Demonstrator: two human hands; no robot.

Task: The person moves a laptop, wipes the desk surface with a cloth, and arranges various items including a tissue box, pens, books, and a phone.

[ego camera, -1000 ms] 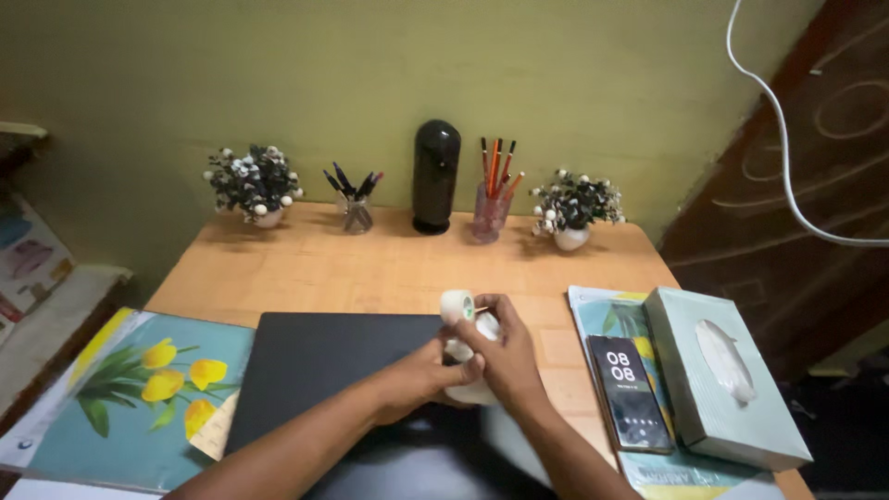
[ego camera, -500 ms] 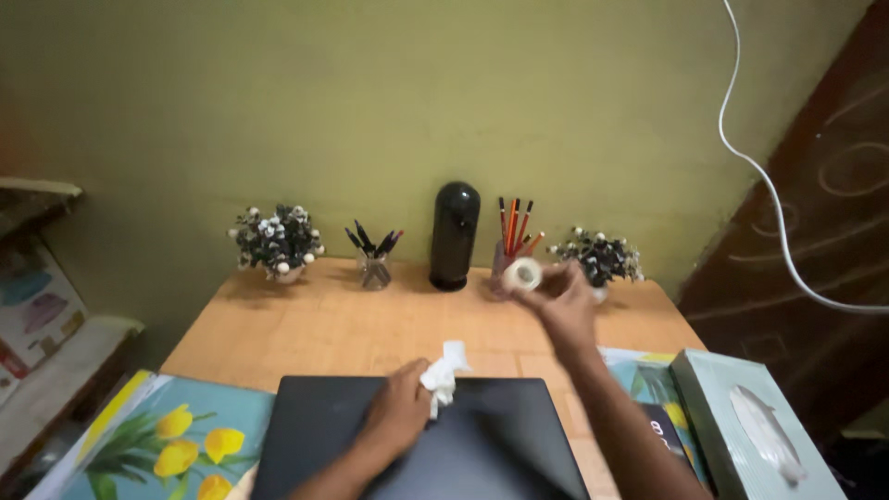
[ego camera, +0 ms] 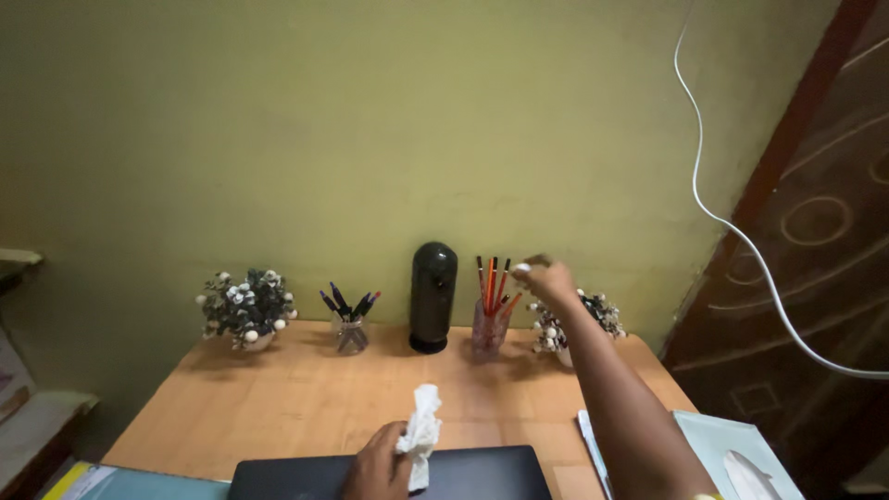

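Note:
My right hand (ego camera: 548, 281) is stretched to the back of the wooden desk (ego camera: 306, 398), above and between the pencil cup (ego camera: 489, 324) and the right potted plant (ego camera: 607, 313). Its fingers are closed around a small white tape roll (ego camera: 521, 268), of which only an edge shows. At the bottom of the view my left hand (ego camera: 375, 468) holds a crumpled white tissue (ego camera: 421, 433) upright over the lid of a closed black laptop (ego camera: 482, 470).
Along the wall stand a potted plant (ego camera: 245, 310), a cup of dark pens (ego camera: 349, 326) and a tall black cylinder (ego camera: 433, 296). A pale green tissue box (ego camera: 741, 458) lies at the bottom right. A white cable (ego camera: 713, 218) hangs beside a brown door (ego camera: 824, 241).
My right hand has carried the tape roll from in front of me to the back of the desk by the pencil cup. My left hand stays on the laptop with the tissue. The view has tilted up.

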